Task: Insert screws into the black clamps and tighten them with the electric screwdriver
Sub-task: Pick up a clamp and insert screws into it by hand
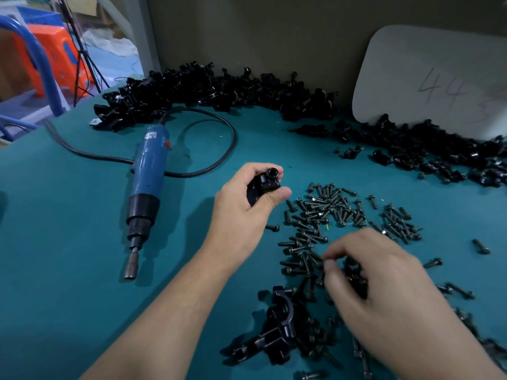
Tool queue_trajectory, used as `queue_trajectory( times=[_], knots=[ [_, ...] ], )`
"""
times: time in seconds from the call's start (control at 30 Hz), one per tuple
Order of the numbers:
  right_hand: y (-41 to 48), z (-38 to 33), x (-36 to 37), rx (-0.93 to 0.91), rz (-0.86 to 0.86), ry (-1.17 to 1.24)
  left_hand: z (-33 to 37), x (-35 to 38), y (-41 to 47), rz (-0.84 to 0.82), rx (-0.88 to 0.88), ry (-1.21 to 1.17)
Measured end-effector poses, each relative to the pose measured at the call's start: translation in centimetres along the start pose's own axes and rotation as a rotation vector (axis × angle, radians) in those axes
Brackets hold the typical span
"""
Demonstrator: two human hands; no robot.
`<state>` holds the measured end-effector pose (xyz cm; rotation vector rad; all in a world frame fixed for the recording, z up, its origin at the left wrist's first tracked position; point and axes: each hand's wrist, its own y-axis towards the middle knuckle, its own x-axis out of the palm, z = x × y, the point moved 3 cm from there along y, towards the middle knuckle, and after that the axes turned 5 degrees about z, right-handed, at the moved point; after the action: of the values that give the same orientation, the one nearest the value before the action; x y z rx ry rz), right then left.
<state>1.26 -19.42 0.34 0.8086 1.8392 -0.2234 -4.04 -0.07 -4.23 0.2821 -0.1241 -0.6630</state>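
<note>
Mostly teal mat [68, 215]; clamps [208, 89] heaped against wall [274, 31].

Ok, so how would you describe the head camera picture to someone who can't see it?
A person's left hand holds a small black plastic clamp above a teal table, while the blurred right hand reaches into a scatter of dark metal screws. A blue corded electric screwdriver lies to the left.

Black clamps [214, 89], dark screws [326, 209], blue screwdriver [149, 165], teal table [68, 242]
</note>
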Motion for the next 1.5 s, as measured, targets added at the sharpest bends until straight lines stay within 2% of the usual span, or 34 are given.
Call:
queue_trajectory(
  times=[0.13, 0.23, 0.33, 0.63, 0.93, 1.07, 1.3, 1.5],
  knots=[
    [2.7, 0.7, -1.5, 0.337, 0.114, 0.559, 0.0, 0.1, -0.1, -0.040, -0.015, -0.014],
    [6.2, 0.5, -1.5, 0.359, 0.145, 0.904, 0.1, 0.2, -0.1, -0.055, -0.005, -0.017],
    [8.7, -0.1, -0.4, 0.322, 0.074, 1.029, 0.2, 0.3, -0.1, -0.062, -0.006, -0.033],
    [9.9, 0.3, 1.6, 0.199, -0.109, 1.080, 0.2, 0.1, -0.1, -0.067, 0.021, -0.022],
    [10.0, 0.4, 2.7, 0.227, -0.144, 1.138, 0.1, -0.1, 0.0, -0.071, 0.021, 0.000],
    [10.1, 0.5, 2.2, 0.135, -0.112, 1.012, 0.0, 0.0, 0.0, -0.052, 0.012, 0.017],
    [10.3, 0.0, 2.2, -0.017, 0.023, 0.488, -0.2, 0.0, -0.1, -0.079, -0.014, 0.007],
    [10.3, -0.2, 3.0, 0.000, -0.061, 0.421, -0.4, 0.1, 0.0, -0.101, -0.024, 0.028]
  ],
)
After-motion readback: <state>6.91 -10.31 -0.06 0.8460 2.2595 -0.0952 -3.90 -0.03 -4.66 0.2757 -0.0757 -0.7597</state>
